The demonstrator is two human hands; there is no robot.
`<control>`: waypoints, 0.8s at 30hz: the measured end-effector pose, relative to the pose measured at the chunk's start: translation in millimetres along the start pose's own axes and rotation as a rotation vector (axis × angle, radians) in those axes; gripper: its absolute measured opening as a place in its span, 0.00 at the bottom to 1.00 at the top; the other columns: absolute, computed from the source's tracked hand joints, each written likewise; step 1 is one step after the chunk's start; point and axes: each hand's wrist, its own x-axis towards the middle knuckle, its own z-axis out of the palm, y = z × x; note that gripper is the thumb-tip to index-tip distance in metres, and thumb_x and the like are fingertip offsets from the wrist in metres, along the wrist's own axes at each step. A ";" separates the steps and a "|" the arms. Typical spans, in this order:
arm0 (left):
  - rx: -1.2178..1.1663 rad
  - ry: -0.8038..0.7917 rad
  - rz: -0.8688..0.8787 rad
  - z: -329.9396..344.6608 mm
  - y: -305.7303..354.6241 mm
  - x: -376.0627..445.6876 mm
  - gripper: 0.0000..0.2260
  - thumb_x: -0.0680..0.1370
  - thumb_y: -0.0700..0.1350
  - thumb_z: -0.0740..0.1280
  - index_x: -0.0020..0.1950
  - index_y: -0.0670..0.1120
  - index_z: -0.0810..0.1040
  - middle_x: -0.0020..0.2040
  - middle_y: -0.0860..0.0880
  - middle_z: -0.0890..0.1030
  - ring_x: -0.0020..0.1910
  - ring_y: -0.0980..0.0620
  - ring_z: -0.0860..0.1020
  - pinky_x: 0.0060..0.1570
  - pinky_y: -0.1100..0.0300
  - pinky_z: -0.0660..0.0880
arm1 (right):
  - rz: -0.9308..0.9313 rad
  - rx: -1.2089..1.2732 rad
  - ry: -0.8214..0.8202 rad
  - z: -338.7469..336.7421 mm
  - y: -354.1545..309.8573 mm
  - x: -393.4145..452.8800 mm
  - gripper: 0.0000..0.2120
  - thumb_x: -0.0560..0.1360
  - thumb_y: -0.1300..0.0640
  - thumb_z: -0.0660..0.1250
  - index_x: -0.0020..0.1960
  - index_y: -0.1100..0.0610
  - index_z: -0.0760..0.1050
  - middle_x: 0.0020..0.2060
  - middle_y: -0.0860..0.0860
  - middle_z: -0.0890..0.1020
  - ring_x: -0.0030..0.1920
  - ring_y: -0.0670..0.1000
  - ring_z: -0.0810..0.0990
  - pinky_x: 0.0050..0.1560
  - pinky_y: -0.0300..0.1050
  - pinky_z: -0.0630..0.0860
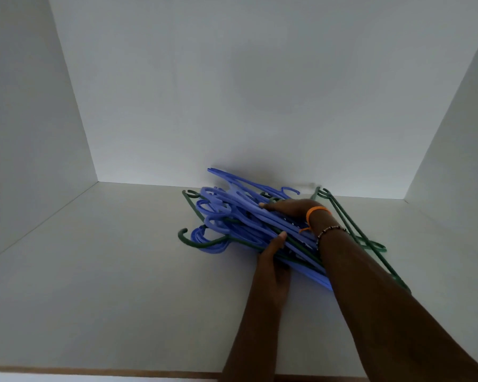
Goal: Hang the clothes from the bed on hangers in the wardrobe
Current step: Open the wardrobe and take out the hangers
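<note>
Hands (271,252) around hangers (232,216)

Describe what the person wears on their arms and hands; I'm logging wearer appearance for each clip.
Both forearms are bare, with no sleeves or gloves in view. The right hand has an orange band at the wrist and, just behind it, a thin beaded bracelet. The left hand shows nothing worn.

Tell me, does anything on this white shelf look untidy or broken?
Untidy, yes: the blue and green plastic hangers lie in a tangled heap on the white wardrobe shelf, hooks pointing different ways. The left hand grips the heap from the near side; the right hand rests on top. Nothing looks broken.
</note>
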 end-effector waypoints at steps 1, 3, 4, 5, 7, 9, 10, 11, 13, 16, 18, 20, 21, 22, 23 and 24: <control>-0.021 -0.028 0.012 -1.0 2.4 1.6 0.22 0.74 0.42 0.68 0.68 0.42 0.73 0.62 0.37 0.77 0.63 0.39 0.75 0.65 0.41 0.70 | 0.021 0.018 -0.007 -1.5 3.9 5.9 0.55 0.52 0.20 0.66 0.73 0.47 0.63 0.71 0.52 0.66 0.65 0.60 0.70 0.59 0.54 0.72; -0.037 -0.071 0.046 0.3 4.5 6.0 0.27 0.73 0.48 0.71 0.70 0.42 0.70 0.65 0.37 0.75 0.66 0.38 0.72 0.67 0.40 0.66 | 0.046 0.056 -0.041 -5.9 11.8 15.2 0.58 0.44 0.20 0.69 0.70 0.45 0.67 0.67 0.51 0.71 0.61 0.59 0.74 0.59 0.55 0.74; -0.035 -0.080 0.055 -1.2 8.0 7.6 0.33 0.69 0.51 0.75 0.71 0.42 0.70 0.66 0.37 0.75 0.66 0.38 0.72 0.68 0.40 0.66 | 0.014 0.082 -0.054 -4.5 9.0 8.7 0.57 0.44 0.20 0.69 0.68 0.45 0.69 0.65 0.51 0.73 0.60 0.58 0.76 0.60 0.55 0.75; -0.027 -0.107 0.028 1.9 7.1 2.0 0.39 0.65 0.53 0.78 0.71 0.43 0.69 0.66 0.37 0.74 0.67 0.38 0.71 0.67 0.41 0.66 | -0.023 0.095 -0.027 -5.0 11.1 -11.1 0.55 0.45 0.20 0.68 0.67 0.45 0.70 0.64 0.51 0.74 0.59 0.57 0.76 0.61 0.54 0.74; 0.010 -0.117 0.013 3.9 3.8 -6.8 0.44 0.60 0.55 0.81 0.71 0.44 0.69 0.65 0.38 0.75 0.66 0.38 0.72 0.65 0.42 0.69 | -0.080 0.086 -0.044 2.1 6.1 -42.7 0.53 0.49 0.20 0.66 0.67 0.48 0.71 0.63 0.52 0.75 0.59 0.56 0.77 0.62 0.54 0.73; 0.020 -0.092 0.012 2.8 1.2 -8.3 0.48 0.58 0.56 0.82 0.72 0.45 0.67 0.65 0.38 0.75 0.65 0.38 0.73 0.62 0.43 0.72 | -0.116 0.048 -0.060 5.1 5.6 -49.9 0.51 0.50 0.20 0.64 0.65 0.49 0.73 0.60 0.54 0.77 0.56 0.57 0.78 0.62 0.55 0.74; 0.026 -0.074 0.000 0.1 1.0 -8.7 0.49 0.56 0.56 0.82 0.73 0.45 0.66 0.65 0.38 0.75 0.65 0.38 0.73 0.61 0.43 0.73 | -0.125 0.031 -0.048 7.4 5.6 -50.9 0.52 0.49 0.18 0.63 0.64 0.49 0.74 0.59 0.54 0.78 0.55 0.56 0.79 0.62 0.55 0.74; 0.035 -0.067 -0.004 -2.1 0.7 -8.6 0.50 0.56 0.56 0.82 0.73 0.47 0.65 0.65 0.38 0.75 0.65 0.38 0.73 0.59 0.43 0.74 | -0.136 0.008 -0.018 9.7 4.6 -52.2 0.55 0.47 0.17 0.61 0.64 0.49 0.74 0.59 0.54 0.78 0.54 0.56 0.79 0.61 0.55 0.75; 0.056 -0.076 0.027 -1.4 1.0 -14.1 0.50 0.56 0.56 0.82 0.74 0.49 0.64 0.65 0.39 0.76 0.64 0.38 0.74 0.56 0.42 0.76 | -0.192 -0.013 0.039 12.1 3.9 -59.2 0.56 0.45 0.15 0.59 0.63 0.48 0.75 0.58 0.53 0.78 0.52 0.55 0.79 0.59 0.53 0.75; 0.132 -0.103 0.133 5.5 7.7 -22.9 0.48 0.57 0.56 0.82 0.73 0.50 0.65 0.64 0.39 0.77 0.61 0.38 0.76 0.49 0.45 0.79 | -0.301 0.015 0.108 12.7 -2.6 -79.2 0.49 0.47 0.16 0.58 0.58 0.44 0.76 0.59 0.53 0.78 0.55 0.55 0.78 0.60 0.54 0.74; 0.224 -0.098 0.218 15.0 14.7 -26.5 0.47 0.58 0.58 0.81 0.72 0.49 0.65 0.63 0.38 0.77 0.60 0.38 0.77 0.51 0.44 0.79 | -0.368 0.024 0.153 9.1 -6.7 -89.9 0.47 0.49 0.15 0.57 0.58 0.43 0.77 0.58 0.53 0.80 0.54 0.56 0.79 0.60 0.55 0.74; 0.274 -0.080 0.293 22.1 21.7 -26.6 0.45 0.59 0.60 0.79 0.72 0.48 0.66 0.63 0.38 0.77 0.60 0.37 0.77 0.55 0.41 0.76 | -0.439 -0.008 0.147 3.7 -13.3 -100.3 0.41 0.55 0.17 0.56 0.58 0.42 0.76 0.57 0.52 0.80 0.53 0.55 0.80 0.60 0.54 0.74; 0.287 -0.065 0.315 24.8 25.7 -27.4 0.44 0.60 0.60 0.78 0.72 0.48 0.67 0.63 0.38 0.77 0.60 0.37 0.77 0.56 0.40 0.75 | -0.475 -0.029 0.120 0.9 -16.8 -105.7 0.36 0.60 0.20 0.57 0.58 0.41 0.75 0.57 0.52 0.80 0.53 0.54 0.79 0.60 0.53 0.74; 0.304 -0.059 0.328 26.9 29.4 -28.3 0.43 0.61 0.61 0.77 0.72 0.48 0.67 0.63 0.38 0.77 0.60 0.37 0.77 0.57 0.40 0.74 | -0.510 -0.060 0.087 -2.1 -19.7 -110.3 0.31 0.66 0.25 0.58 0.60 0.43 0.75 0.57 0.52 0.79 0.53 0.53 0.79 0.60 0.50 0.73; 0.324 -0.064 0.328 27.1 32.1 -29.1 0.42 0.62 0.62 0.76 0.72 0.48 0.67 0.63 0.38 0.77 0.60 0.37 0.77 0.56 0.40 0.75 | -0.525 -0.086 0.058 -4.7 -21.9 -114.0 0.26 0.71 0.30 0.59 0.61 0.45 0.74 0.56 0.51 0.79 0.52 0.53 0.78 0.58 0.47 0.73; 0.345 -0.061 0.315 25.7 34.1 -30.5 0.41 0.63 0.62 0.75 0.72 0.48 0.68 0.63 0.38 0.77 0.60 0.38 0.77 0.54 0.43 0.76 | -0.520 -0.116 0.043 -6.3 -23.2 -115.3 0.23 0.75 0.35 0.59 0.60 0.49 0.75 0.52 0.51 0.79 0.49 0.52 0.78 0.55 0.45 0.72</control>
